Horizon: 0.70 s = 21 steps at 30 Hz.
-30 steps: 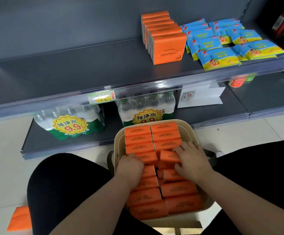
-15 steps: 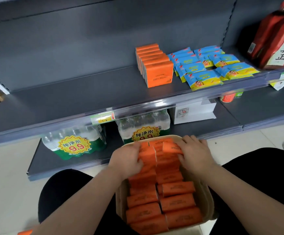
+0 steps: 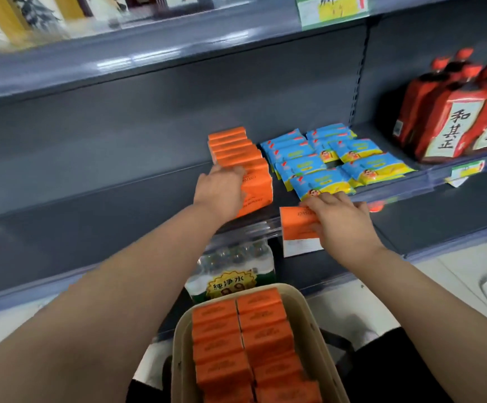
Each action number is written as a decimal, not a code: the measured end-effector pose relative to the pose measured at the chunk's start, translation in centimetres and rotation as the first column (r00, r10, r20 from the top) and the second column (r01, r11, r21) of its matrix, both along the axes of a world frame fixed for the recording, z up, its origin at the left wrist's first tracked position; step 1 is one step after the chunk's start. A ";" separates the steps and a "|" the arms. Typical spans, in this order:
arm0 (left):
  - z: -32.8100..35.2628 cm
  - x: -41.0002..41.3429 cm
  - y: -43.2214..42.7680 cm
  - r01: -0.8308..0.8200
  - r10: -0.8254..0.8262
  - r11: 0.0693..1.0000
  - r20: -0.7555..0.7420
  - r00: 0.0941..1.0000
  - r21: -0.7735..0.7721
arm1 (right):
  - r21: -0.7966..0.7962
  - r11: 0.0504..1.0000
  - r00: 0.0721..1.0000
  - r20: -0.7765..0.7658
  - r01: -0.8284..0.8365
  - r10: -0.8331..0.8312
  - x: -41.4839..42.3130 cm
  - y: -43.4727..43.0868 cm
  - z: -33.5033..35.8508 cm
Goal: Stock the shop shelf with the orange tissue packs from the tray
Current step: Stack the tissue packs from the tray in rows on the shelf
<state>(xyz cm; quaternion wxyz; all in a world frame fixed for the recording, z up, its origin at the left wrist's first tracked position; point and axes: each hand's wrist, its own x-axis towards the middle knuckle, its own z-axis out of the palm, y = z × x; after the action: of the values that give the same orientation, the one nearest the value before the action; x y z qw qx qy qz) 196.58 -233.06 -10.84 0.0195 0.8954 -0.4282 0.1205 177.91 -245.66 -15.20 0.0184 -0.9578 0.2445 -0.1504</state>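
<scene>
A beige tray [image 3: 309, 309] on my lap holds several orange tissue packs [image 3: 242, 338] in two columns. On the grey shelf [image 3: 97, 216] a row of orange packs [image 3: 233, 149] stands upright. My left hand [image 3: 220, 190] grips an orange pack [image 3: 258, 190] at the front of that row, against the pack behind it. My right hand [image 3: 338, 222] holds another orange pack [image 3: 296, 223] just in front of the shelf edge, to the right of the row and below it.
Blue and yellow snack packets [image 3: 332, 161] lie right of the orange row. Red bottles [image 3: 457, 117] stand at the far right. Bottled water packs [image 3: 233, 274] and a white box sit on the lower shelf. The shelf left of the row is bare.
Both hands rose from the tray to the shelf, each carrying an orange pack. The left one reached the front of the row. The view tilted upward.
</scene>
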 end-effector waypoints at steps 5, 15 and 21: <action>-0.8 2.8 -3.3 0.012 -0.015 0.996 0.024 1.000 0.093 | 0.045 0.995 0.996 0.021 -0.091 0.090 1.7 -1.6 1.4; -2.3 6.2 -2.5 -0.036 -0.055 0.945 -0.267 0.962 -0.326 | 0.070 0.959 0.959 0.089 -0.276 0.270 8.2 -1.2 2.9; -2.3 7.8 0.1 -0.164 -0.073 0.858 -0.432 0.899 -0.487 | 0.150 0.941 0.952 0.067 -0.305 0.298 12.7 -0.4 1.2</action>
<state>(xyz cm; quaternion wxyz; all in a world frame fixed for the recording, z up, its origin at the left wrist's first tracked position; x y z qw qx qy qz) 204.41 -233.01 -13.12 0.3488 0.8716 -0.3434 0.0272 190.64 -246.02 -14.03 0.1226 -0.9758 0.1058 -0.1466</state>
